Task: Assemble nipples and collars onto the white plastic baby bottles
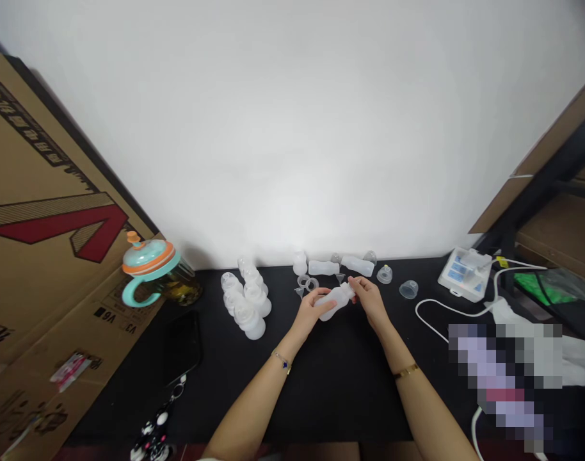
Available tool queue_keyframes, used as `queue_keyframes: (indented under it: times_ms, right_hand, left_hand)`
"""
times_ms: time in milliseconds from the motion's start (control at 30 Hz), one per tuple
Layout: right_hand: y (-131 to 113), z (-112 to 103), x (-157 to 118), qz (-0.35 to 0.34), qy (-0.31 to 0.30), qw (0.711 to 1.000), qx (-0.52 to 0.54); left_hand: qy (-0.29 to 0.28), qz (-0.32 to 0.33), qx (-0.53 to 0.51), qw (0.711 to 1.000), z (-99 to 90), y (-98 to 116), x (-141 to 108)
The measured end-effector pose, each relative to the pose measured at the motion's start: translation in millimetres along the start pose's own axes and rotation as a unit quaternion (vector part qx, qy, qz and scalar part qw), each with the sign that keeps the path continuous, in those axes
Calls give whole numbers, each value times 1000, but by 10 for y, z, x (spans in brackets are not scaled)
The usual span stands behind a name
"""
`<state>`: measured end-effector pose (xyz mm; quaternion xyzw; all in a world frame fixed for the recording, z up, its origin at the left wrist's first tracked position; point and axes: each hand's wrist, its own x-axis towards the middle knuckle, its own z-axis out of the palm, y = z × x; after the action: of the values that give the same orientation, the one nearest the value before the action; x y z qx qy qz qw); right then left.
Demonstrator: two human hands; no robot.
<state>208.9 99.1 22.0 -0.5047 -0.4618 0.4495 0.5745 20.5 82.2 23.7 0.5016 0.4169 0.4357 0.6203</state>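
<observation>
My left hand (312,309) is wrapped round the body of a translucent white bottle (335,301), tilted with its neck up to the right. The fingers of my right hand (364,296) pinch the bottle's neck end; any small part between them is too small to tell. Just behind my hands lie two more white bottles (324,267) on their sides, and a small bottle (299,263) stands by the wall. Clear rings (312,284) and small funnel-like pieces (299,291) lie near my left hand. Clear domed caps (384,274) rest to the right.
Several capped white bottles (255,326) stand left of my hands. Further left are a teapot-like jug (151,259), a phone (182,346) with a charm, and a cardboard box (47,256). A white device (465,274) with a cable is at the right.
</observation>
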Motion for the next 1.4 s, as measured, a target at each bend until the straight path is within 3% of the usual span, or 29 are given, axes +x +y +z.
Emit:
queue_keyframes:
  times_ms: [633,900,1400]
  right_hand:
    - [-41,-10,-25,10,6,999,-36]
    - [12,-24,-11,22,14,999,-43]
    - [-3,-29,-23,29,20,997,-68]
  left_hand:
    - [5,62,85,994,2,15,-42]
    - [38,122,191,973,16,50,-99]
    - [51,146,274,949,17,81,-143]
